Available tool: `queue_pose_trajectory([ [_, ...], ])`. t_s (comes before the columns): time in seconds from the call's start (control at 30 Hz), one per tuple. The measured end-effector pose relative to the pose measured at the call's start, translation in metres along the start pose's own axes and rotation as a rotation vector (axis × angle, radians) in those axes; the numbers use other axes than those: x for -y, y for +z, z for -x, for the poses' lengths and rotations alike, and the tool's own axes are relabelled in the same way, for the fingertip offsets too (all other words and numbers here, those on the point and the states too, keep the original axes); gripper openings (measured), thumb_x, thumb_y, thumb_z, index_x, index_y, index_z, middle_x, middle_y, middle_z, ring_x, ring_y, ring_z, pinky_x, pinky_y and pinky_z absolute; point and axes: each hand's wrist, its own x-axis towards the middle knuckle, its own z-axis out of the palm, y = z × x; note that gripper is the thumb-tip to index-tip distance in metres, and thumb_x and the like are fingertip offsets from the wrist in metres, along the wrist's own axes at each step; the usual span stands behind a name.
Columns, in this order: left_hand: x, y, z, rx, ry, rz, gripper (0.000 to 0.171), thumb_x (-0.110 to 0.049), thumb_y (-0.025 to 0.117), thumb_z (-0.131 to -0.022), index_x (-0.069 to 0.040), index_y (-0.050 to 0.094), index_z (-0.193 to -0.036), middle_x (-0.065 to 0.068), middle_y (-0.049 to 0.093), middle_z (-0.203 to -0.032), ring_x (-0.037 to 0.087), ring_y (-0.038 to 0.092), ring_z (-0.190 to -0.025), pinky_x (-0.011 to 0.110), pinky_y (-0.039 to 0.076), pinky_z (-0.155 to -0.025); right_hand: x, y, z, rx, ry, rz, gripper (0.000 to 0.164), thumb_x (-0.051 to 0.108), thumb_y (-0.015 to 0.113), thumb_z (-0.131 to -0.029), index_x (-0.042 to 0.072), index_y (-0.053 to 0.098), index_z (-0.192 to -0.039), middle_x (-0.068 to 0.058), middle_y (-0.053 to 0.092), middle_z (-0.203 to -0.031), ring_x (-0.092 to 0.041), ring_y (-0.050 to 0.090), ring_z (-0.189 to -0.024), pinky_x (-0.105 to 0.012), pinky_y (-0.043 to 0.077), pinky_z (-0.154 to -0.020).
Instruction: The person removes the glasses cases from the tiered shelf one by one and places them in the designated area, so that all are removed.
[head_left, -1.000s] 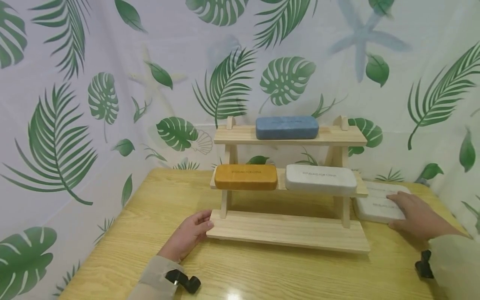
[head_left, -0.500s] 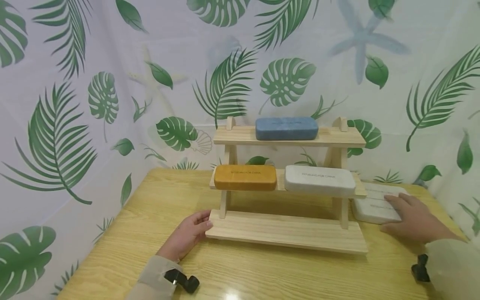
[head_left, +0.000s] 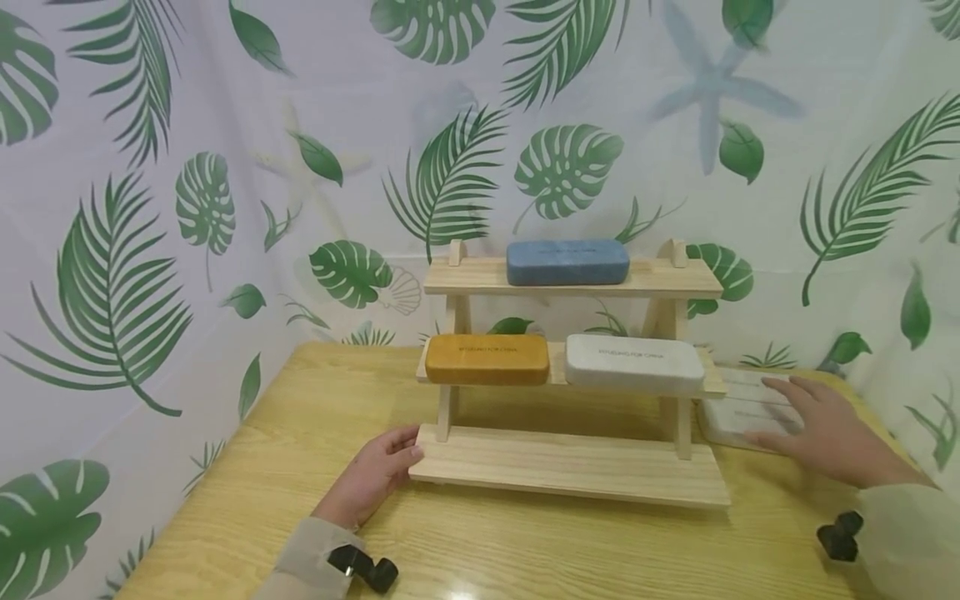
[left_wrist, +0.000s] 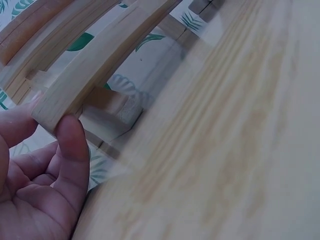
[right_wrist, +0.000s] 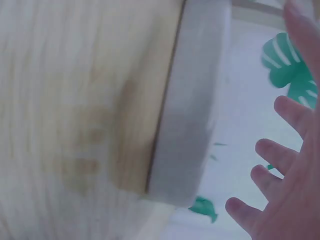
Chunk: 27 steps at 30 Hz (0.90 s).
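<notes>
The left hand (head_left: 366, 473) pinches the wooden rack (head_left: 570, 461) while the right hand (head_left: 832, 431), grip spread and empty, hovers by white cases (head_left: 731, 417), likely a pick-up needing it closed.

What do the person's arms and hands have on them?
The left hand and right hand wear no gloves. The left sleeve and right sleeve are plain pale beige. Each wrist has a small, knobby black mount: left mount, right mount.

left sleeve (head_left: 306, 554): beige | right sleeve (head_left: 906, 537): beige | left wrist mount (head_left: 364, 567): black, knob-ended | right wrist mount (head_left: 839, 540): black
</notes>
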Motion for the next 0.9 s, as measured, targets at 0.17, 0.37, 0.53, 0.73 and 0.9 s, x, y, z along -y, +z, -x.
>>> queue_pose_trajectory([
  [0.17, -0.001, 0.0, 0.001, -0.004, 0.01, 0.007, 0.065, -0.027, 0.061, -0.104, 0.003, 0.033, -0.155, 0.018, 0.05, -0.14, 0.023, 0.052, -0.121, 0.032, 0.047, -0.097, 0.017, -0.009, 0.004, -0.05, -0.037, -0.071, 0.089, 0.048, 0.075, -0.09, -0.003, 0.036, -0.152, -0.04, 0.031, -0.147, -0.062, 0.026, -0.131, -0.076, 0.026, -0.094],
  [0.37, 0.0, 0.0, 0.001, 0.007, 0.013, -0.005, 0.065, -0.027, 0.06, -0.104, 0.003, 0.033, -0.155, 0.017, 0.05, -0.137, 0.022, 0.052, -0.116, 0.031, 0.048, -0.092, 0.037, -0.019, 0.014, -0.054, -0.028, -0.112, 0.088, 0.046, 0.073, -0.092, 0.002, 0.033, -0.156, -0.04, 0.029, -0.149, -0.063, 0.024, -0.132, -0.078, 0.025, -0.093],
  [0.53, 0.004, 0.0, 0.0, 0.04, 0.029, 0.021, 0.065, -0.025, 0.059, -0.105, 0.006, 0.031, -0.155, 0.019, 0.051, -0.138, 0.022, 0.055, -0.117, 0.032, 0.049, -0.094, 0.057, -0.028, 0.018, -0.092, -0.035, -0.111, 0.088, 0.045, 0.076, -0.091, 0.003, 0.034, -0.156, -0.037, 0.033, -0.148, -0.061, 0.027, -0.131, -0.076, 0.026, -0.094],
  [0.73, 0.006, -0.002, 0.002, 0.031, 0.019, 0.017, 0.067, -0.027, 0.059, -0.105, 0.006, 0.029, -0.155, 0.02, 0.049, -0.142, 0.024, 0.053, -0.122, 0.031, 0.048, -0.096, 0.081, -0.04, 0.017, -0.1, -0.042, -0.085, 0.09, 0.051, 0.075, -0.089, 0.01, 0.034, -0.158, -0.033, 0.035, -0.15, -0.059, 0.028, -0.134, -0.076, 0.028, -0.094],
  [0.9, 0.004, 0.0, 0.0, 0.034, 0.027, 0.011, 0.067, -0.028, 0.059, -0.105, 0.005, 0.03, -0.155, 0.021, 0.048, -0.142, 0.025, 0.051, -0.121, 0.031, 0.049, -0.092, 0.094, -0.045, 0.014, -0.125, -0.053, -0.077, 0.09, 0.051, 0.076, -0.089, 0.012, 0.034, -0.158, -0.031, 0.034, -0.153, -0.058, 0.025, -0.137, -0.077, 0.026, -0.094],
])
